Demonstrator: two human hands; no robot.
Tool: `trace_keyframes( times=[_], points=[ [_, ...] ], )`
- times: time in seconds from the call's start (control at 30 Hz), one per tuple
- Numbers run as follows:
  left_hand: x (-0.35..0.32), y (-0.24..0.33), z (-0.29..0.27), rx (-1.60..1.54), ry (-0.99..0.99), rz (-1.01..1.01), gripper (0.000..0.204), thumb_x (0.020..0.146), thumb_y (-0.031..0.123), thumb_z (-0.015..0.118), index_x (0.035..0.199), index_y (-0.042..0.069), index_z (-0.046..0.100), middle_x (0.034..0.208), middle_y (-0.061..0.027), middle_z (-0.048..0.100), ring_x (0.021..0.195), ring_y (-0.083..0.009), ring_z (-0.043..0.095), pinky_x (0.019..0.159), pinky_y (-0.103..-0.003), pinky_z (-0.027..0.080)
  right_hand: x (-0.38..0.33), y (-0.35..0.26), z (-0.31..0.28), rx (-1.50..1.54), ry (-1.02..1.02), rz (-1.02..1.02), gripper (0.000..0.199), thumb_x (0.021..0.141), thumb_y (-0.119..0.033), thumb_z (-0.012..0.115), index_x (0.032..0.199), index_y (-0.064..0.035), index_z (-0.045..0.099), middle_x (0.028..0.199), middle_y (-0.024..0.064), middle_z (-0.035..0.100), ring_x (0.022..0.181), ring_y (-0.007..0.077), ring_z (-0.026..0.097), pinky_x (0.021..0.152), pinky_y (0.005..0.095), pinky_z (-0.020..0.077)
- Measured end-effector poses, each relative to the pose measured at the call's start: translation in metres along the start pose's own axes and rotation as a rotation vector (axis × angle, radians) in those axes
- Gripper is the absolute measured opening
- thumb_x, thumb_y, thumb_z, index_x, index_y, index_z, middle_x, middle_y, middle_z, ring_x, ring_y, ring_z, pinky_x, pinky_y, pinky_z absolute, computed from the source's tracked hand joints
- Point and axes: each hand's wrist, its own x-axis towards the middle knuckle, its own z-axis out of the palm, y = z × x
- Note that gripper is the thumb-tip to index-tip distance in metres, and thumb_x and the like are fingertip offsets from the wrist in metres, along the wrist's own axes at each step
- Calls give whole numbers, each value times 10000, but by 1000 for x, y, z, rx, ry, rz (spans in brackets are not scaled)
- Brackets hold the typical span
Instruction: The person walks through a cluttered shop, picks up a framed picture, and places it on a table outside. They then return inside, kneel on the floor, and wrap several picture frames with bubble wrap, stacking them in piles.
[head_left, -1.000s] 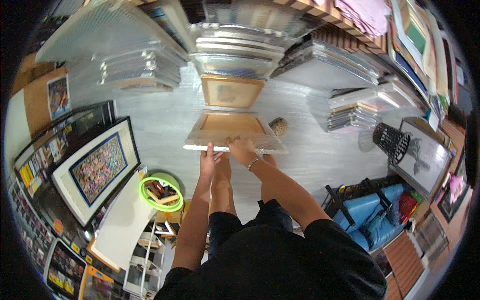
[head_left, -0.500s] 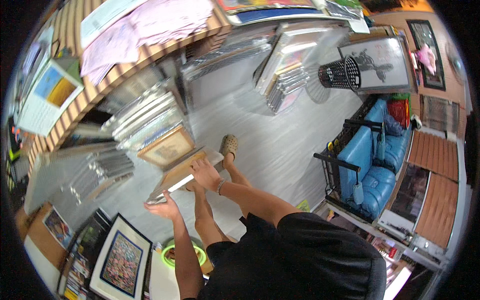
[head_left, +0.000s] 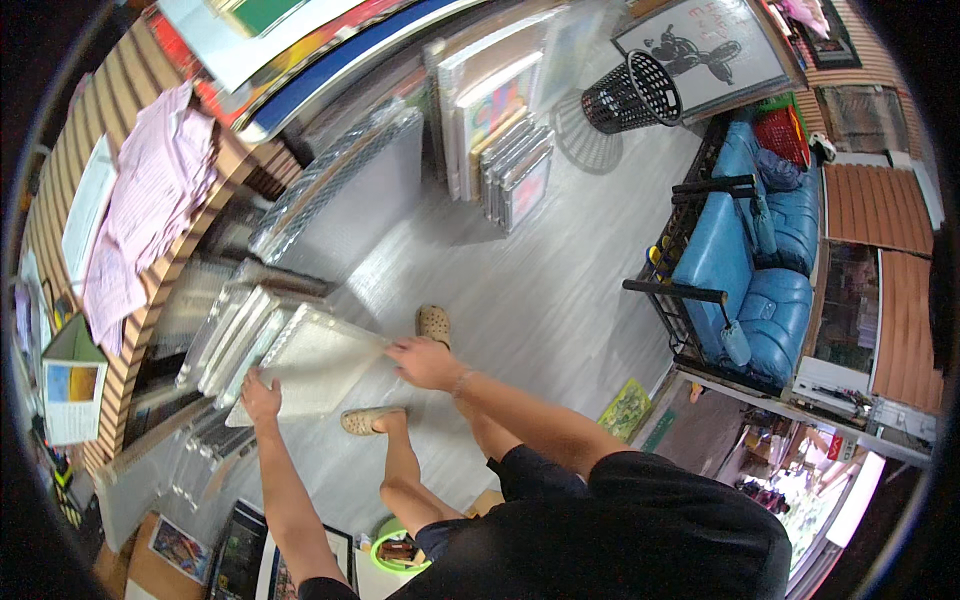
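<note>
Since 0.5 s earlier, the bubble-wrapped frame (head_left: 318, 365) was swung flat, gripped by left hand (head_left: 261, 393) and right hand (head_left: 425, 362), toward the leaning stack (head_left: 235, 330).

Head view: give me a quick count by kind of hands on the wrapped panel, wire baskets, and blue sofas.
Hands on the wrapped panel: 2, left hand and right hand
Black wire baskets: 1
Blue sofas: 1
Total: 4
</note>
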Motion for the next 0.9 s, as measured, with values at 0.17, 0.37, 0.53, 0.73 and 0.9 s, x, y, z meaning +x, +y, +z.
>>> trace_keyframes(
  times=[0.17, 0.37, 0.53, 0.73, 0.9],
  points=[
    [30, 4, 6, 15, -140, -125, 592, 764, 306, 672, 1249, 64, 435, 1241, -140, 516, 1142, -358, 495, 949, -460, 417, -117, 121, -47, -51, -180, 405, 284, 842, -262, 561, 1042, -61, 564, 1023, 154, 610, 948, 341, 606, 806, 454, 497],
    [-33, 33, 9, -165, -25, -79, 706, 825, 305, 649, 1337, -53, 320, 1337, -288, 400, 1244, -421, 399, 1045, -433, 327, -242, 178, -76, 28, -175, 755, 359, 849, -288, 566, 1125, -61, 588, 1098, 189, 616, 1028, 355, 581, 869, 454, 474],
    [-136, 113, -36, -381, -597, 100, 452, 894, 254, 574, 1238, -8, 444, 1119, -223, 592, 1033, -353, 577, 926, -402, 437, -313, 160, -50, 208, -101, 911, 374, 861, -309, 555, 1121, -44, 602, 1023, 207, 642, 968, 368, 605, 857, 444, 474],
    [-224, 117, -42, -278, -687, 207, 527, 851, 419, 608, 1156, -9, 578, 1109, -213, 621, 1094, -309, 576, 948, -378, 429, -340, 90, -42, 545, 232, 857, 410, 873, -349, 548, 1136, -39, 604, 1017, 183, 659, 947, 342, 620, 831, 425, 481],
    [-213, 257, -139, -566, -83, 667, 442, 842, 261, 656, 1186, -2, 563, 1174, -223, 577, 1117, -346, 537, 970, -411, 396, -434, 18, 27, 724, 454, 1021, 418, 864, -364, 563, 1119, -39, 621, 1025, 168, 665, 955, 308, 630, 842, 399, 482]
  ],
)
